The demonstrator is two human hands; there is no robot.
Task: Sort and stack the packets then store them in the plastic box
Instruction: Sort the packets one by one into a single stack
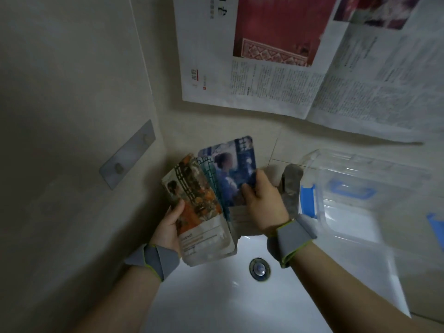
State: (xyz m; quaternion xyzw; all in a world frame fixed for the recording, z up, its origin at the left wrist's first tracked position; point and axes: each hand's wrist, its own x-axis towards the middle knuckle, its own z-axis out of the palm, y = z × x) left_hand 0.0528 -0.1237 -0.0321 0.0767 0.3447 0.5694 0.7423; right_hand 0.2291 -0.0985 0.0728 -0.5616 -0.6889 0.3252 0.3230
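I hold a fanned bunch of flat packets over a white sink. My left hand grips the front packet, orange with a pale lower band, by its left edge. Behind it a teal packet edge shows. My right hand pinches the blue packet at the back, which sticks up highest. The clear plastic box with blue clips sits to the right on the sink's rim, and nothing shows inside it.
The white basin with its metal drain lies below my hands. A metal tap stands between the packets and the box. Newspaper sheets cover the wall behind. A grey hook plate is fixed on the left wall.
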